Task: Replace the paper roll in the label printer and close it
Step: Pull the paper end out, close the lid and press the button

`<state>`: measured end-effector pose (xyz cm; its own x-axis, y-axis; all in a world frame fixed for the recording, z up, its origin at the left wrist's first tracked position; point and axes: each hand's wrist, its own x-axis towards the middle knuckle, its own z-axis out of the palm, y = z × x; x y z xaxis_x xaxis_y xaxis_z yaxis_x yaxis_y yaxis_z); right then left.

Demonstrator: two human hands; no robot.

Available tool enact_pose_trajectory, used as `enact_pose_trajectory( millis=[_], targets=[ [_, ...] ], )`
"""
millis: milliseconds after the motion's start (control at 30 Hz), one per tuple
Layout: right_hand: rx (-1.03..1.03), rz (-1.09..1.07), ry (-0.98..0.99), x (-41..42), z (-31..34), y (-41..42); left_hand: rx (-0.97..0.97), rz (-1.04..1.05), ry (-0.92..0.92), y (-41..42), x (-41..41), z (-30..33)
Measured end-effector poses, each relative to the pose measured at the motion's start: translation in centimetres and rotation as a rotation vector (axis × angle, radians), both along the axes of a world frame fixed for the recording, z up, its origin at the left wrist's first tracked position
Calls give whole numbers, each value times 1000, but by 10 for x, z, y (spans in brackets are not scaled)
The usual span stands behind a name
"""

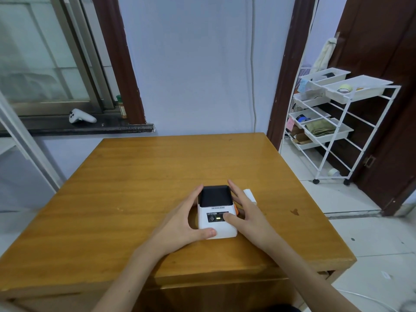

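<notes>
Two hands, left hand [180,224] and right hand [245,212], fingers spread wide, flank the closed label printer [217,210] on the wooden bench [135,188]; white cart [337,122] at two o'clock.

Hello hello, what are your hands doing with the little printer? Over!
Both hands open: left hand and right hand flank the label printer. Lid shut, light on. White paper roll beside it.
</notes>
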<state>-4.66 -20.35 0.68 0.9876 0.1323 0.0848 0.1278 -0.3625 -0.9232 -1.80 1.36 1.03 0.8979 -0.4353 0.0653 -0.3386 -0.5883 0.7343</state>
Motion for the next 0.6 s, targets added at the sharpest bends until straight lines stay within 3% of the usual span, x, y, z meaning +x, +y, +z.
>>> enact_pose_trajectory(
  millis=[600],
  targets=[
    [-15, -1, -5, -1, 1, 0, -5, 12, 18, 0, 0, -1]
  ],
)
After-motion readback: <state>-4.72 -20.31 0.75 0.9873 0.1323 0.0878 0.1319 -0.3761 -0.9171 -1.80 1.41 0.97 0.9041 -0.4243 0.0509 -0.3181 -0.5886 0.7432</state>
